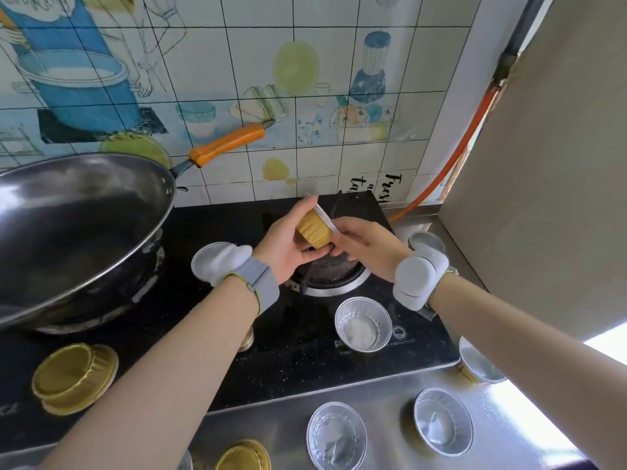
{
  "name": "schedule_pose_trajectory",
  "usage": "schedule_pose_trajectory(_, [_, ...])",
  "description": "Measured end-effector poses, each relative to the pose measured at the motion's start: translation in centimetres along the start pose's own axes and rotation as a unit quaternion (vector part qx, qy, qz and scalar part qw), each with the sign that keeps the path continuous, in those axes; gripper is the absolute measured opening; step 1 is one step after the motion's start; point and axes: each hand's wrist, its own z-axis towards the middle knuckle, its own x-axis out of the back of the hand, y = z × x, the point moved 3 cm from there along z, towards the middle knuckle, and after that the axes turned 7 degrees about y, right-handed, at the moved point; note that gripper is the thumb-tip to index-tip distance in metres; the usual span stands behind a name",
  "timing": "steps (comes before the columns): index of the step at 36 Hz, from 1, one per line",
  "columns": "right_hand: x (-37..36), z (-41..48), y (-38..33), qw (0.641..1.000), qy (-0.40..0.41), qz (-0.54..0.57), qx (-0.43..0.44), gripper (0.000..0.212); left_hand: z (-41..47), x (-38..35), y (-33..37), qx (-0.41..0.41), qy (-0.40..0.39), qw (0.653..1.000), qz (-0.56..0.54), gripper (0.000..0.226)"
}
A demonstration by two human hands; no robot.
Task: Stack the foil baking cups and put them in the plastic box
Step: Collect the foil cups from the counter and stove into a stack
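- Gripping a nested stack of foil cups (314, 228) between both hands over the burner (330, 273), the left hand (288, 245) is cupping its gold base while the right hand (366, 247) is pinching the silver rims.
- Lying tilted, the stack's axis is running from left palm up toward the right fingers.
- Sitting upright nearest the right wrist, a loose silver cup (363, 323) is looking like the likely next pick.
- No plastic box is showing.

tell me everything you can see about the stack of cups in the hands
The stack of cups is gold foil outside with pleated sides and thin silver rims packed close at one end. It lies tilted on its side, rims pointing up and right, held in the air above the burner. The left hand cradles it from below; the right hand pinches the rim end.
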Motion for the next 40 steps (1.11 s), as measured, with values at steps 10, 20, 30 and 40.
schedule_pose_trajectory(10, [4.9,-2.1,4.4,0.995,0.052,-0.010,-0.084,0.031,2.0,-4.3,-1.7,0.011,-0.006,0.999,0.037,0.029])
schedule_pose_trajectory(20, [11.1,-0.8,11.6,0.987,0.056,-0.036,-0.147,0.033,6.4,-10.0,-3.1,0.023,0.001,0.996,0.085,0.016])
schedule_pose_trajectory(30, [13.1,2.5,21.6,0.969,0.040,-0.109,-0.218,0.041,11.3,-14.2,-4.9,0.031,0.029,0.991,0.124,0.023])
schedule_pose_trajectory(40, [10.7,4.9,26.2,0.928,-0.031,-0.285,-0.236,0.086,13.8,-15.3,-6.4,0.053,0.034,0.986,0.156,0.017])
